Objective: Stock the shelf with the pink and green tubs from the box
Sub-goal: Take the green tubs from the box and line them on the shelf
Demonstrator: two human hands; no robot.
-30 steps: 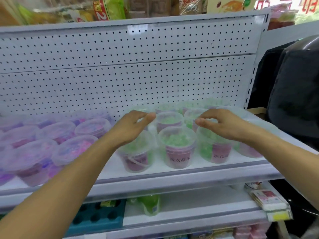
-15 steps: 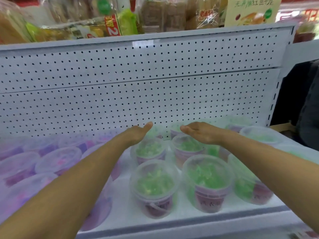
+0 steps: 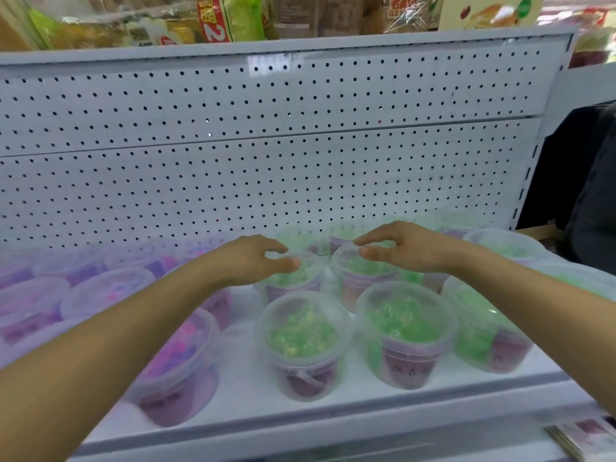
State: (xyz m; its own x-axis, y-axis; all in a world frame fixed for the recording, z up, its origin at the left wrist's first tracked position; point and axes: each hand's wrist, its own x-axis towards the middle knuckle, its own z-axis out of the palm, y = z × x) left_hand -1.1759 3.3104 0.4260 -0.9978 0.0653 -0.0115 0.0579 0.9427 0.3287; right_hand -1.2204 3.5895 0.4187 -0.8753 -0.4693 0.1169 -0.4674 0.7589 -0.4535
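Both hands are up over the second row of green tubs [image 3: 293, 278]. The left hand [image 3: 253, 260] and the right hand [image 3: 405, 250] have fingers spread, holding nothing. Pink tubs [image 3: 180, 365] fill the shelf [image 3: 246, 388] toward 9 o'clock, and there's a bare strip along the front edge.

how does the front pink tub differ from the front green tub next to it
The front pink tub holds pink pieces and the left arm crosses over it; the front green tub holds green pieces and shows whole. The pink one stands further left. Both are clear, lidded, upright.
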